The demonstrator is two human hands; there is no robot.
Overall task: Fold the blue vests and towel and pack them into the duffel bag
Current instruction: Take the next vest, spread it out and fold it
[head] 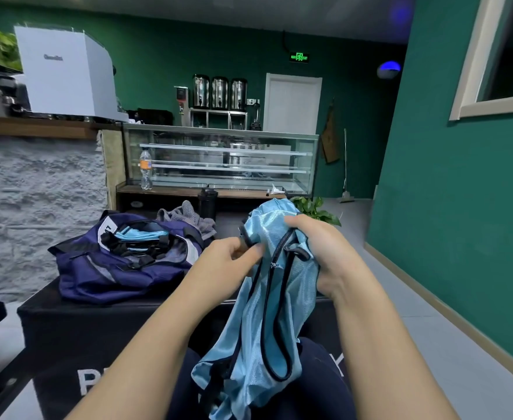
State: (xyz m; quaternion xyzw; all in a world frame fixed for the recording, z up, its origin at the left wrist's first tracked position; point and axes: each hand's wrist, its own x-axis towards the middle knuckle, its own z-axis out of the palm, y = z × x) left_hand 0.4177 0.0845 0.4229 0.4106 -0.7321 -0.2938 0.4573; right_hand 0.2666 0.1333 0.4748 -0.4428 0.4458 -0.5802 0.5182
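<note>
Both hands hold a light-blue mesh vest (275, 301) up above the lap.

The left hand (225, 262) pinches its black trim; the right hand (319, 247) grips the bunched fabric just beside it. Left of the left hand, the navy duffel bag (122, 262) lies open on the black table (46, 322), blue fabric inside, a grey towel (188, 216) behind it.

The vest (267, 298) is shiny light blue with black edging. Left of it, the duffel bag (122, 262) is navy with grey and white panels. Behind the bag lies a grey towel (188, 216); the worktop (67, 325) is black.
</note>
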